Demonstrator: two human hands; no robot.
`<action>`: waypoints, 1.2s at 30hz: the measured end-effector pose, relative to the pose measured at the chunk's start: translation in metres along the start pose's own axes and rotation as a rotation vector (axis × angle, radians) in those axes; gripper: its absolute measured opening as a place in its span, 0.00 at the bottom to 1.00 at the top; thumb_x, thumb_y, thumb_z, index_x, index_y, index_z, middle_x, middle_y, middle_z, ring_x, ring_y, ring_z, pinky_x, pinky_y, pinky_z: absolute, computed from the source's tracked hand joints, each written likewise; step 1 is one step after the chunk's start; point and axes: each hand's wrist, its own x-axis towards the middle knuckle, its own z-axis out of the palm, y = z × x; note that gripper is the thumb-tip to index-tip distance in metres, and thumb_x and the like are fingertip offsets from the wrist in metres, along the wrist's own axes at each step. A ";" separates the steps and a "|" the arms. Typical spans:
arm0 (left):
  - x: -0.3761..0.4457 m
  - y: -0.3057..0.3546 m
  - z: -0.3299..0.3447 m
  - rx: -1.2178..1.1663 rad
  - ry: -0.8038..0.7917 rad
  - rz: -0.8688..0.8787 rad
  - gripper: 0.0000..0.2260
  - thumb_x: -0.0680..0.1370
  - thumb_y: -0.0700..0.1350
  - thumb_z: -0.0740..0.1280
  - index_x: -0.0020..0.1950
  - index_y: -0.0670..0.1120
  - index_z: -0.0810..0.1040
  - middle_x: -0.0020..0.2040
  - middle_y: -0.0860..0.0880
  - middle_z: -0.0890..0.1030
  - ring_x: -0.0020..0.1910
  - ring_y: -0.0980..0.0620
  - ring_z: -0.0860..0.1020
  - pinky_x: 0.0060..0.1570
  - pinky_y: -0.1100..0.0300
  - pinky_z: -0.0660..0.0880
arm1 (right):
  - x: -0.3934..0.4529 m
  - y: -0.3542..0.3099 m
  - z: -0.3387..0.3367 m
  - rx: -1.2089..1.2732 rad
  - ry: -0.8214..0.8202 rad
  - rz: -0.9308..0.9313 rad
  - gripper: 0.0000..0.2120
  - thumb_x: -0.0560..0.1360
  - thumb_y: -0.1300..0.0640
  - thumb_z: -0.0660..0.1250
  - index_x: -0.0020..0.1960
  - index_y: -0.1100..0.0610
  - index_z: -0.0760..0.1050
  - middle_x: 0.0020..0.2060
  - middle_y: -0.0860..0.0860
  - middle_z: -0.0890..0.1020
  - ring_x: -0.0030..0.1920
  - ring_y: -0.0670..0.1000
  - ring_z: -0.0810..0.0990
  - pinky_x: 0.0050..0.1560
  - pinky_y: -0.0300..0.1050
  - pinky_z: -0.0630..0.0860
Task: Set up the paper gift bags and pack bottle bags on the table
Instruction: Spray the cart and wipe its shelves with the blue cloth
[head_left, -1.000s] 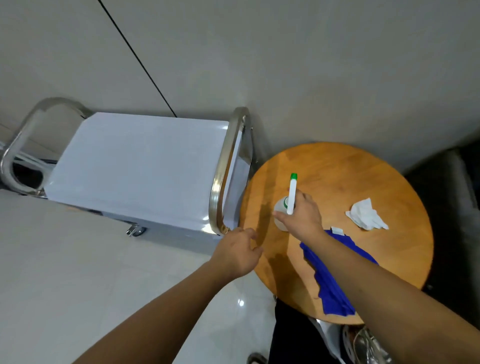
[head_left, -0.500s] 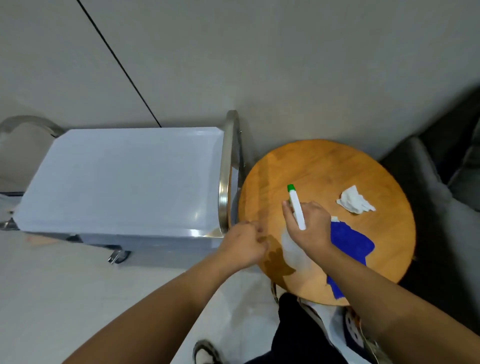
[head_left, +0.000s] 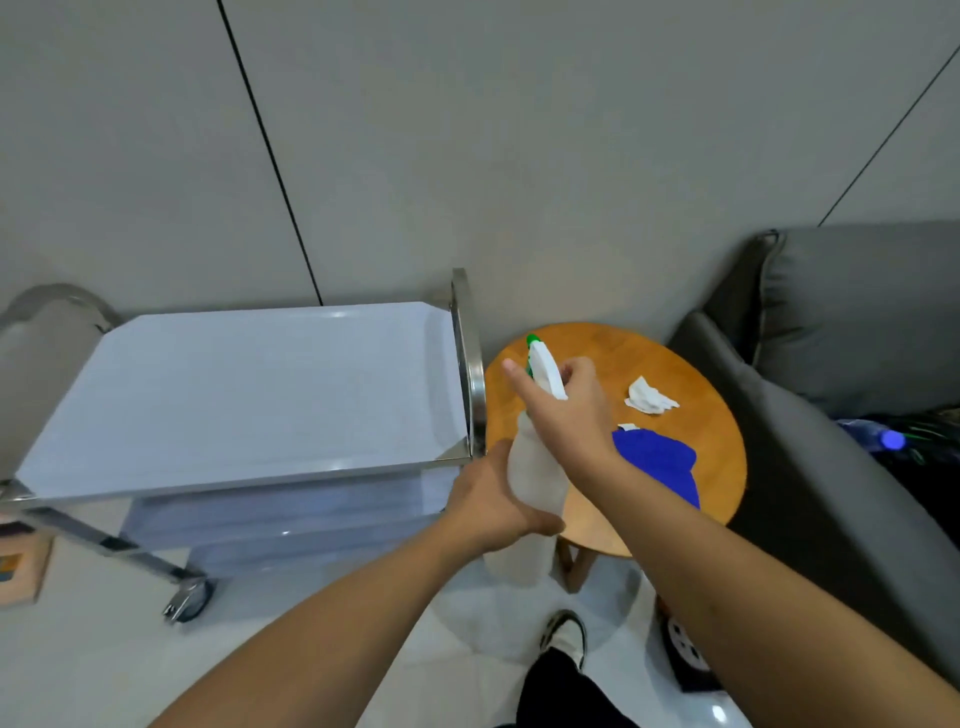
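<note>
A white spray bottle with a green nozzle tip is lifted above the near-left edge of the round wooden table. My right hand grips its trigger head, index finger stretched out. My left hand wraps around the lower body of the bottle. On the table lie a blue cloth and a crumpled white tissue. No gift bags or bottle bags show.
A steel trolley with a flat pale top stands left of the table, its handle rail close to my hands. A grey sofa with a plastic bottle sits right. My shoe is on the floor below.
The spray bottle rose off the table in my right hand. My left hand moved from the table edge onto the bottle's body. The view pulled back and up.
</note>
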 end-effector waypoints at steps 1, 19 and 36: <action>-0.009 -0.008 -0.007 0.015 -0.007 -0.002 0.38 0.54 0.61 0.80 0.62 0.61 0.70 0.53 0.58 0.79 0.53 0.53 0.78 0.49 0.50 0.81 | -0.006 0.001 0.007 0.034 -0.050 0.003 0.27 0.69 0.33 0.73 0.55 0.52 0.73 0.46 0.47 0.78 0.45 0.46 0.78 0.44 0.44 0.76; 0.006 -0.085 -0.079 -0.295 -0.055 -0.359 0.24 0.60 0.57 0.79 0.55 0.58 0.81 0.51 0.56 0.85 0.54 0.54 0.82 0.60 0.50 0.79 | -0.005 -0.002 0.156 0.171 -0.242 0.050 0.12 0.76 0.48 0.72 0.43 0.56 0.79 0.33 0.49 0.80 0.35 0.46 0.78 0.39 0.43 0.75; 0.094 -0.116 -0.094 -0.360 -0.235 -0.559 0.15 0.74 0.49 0.77 0.51 0.58 0.72 0.49 0.58 0.78 0.48 0.60 0.76 0.47 0.66 0.74 | 0.076 0.028 0.227 -0.177 -0.374 0.139 0.25 0.79 0.41 0.66 0.33 0.60 0.74 0.27 0.52 0.76 0.32 0.53 0.76 0.36 0.48 0.72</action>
